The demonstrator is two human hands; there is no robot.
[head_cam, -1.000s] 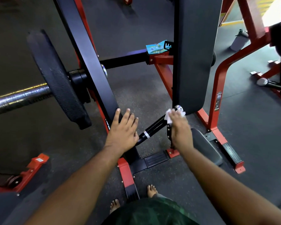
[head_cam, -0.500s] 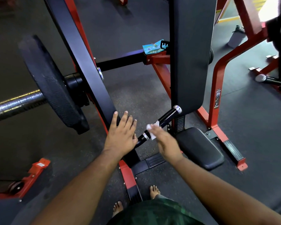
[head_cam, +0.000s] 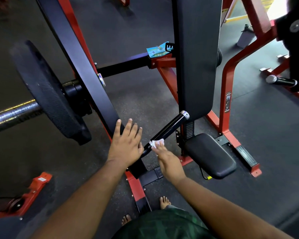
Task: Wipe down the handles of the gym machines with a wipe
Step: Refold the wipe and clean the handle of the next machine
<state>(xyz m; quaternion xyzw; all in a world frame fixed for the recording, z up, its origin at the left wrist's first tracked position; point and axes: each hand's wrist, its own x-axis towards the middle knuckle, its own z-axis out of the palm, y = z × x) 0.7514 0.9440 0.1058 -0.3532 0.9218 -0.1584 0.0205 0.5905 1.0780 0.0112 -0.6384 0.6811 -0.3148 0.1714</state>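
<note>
1. While pinching a white wipe (head_cam: 157, 143) against the black handle (head_cam: 167, 130), right hand (head_cam: 169, 163) sits at lower centre of the frame, fingers curled over the wad at the handle's near, lower end, beside the silver ring there.
2. Left hand (head_cam: 126, 144), just left of it, lies flat with fingers spread and straight on the black arm (head_cam: 86, 73), gripping nothing; seems to be bracing.
3. Handle's long axis slants from lower left, by the hands, up and right to its silver cap (head_cam: 184, 115) under the backrest pad (head_cam: 197, 57).
4. From the wipe, nearly all the bare grip lies up and right along that axis; right hand far nearer to it than left, so a stroke toward the cap looks like the natural next pass. Judgement only.
5. Further handle (head_cam: 280, 80), at right edge of frame, well apart from both hands, probably awaits its turn.
6. Blue packet (head_cam: 157, 50), perhaps the wipe pack, perches on the red frame (head_cam: 163, 62) at upper centre.
7. Weight plate (head_cam: 47, 94) and bar (head_cam: 12, 114) fill the left side; seat (head_cam: 211, 156) lies lower right of the handle.
</note>
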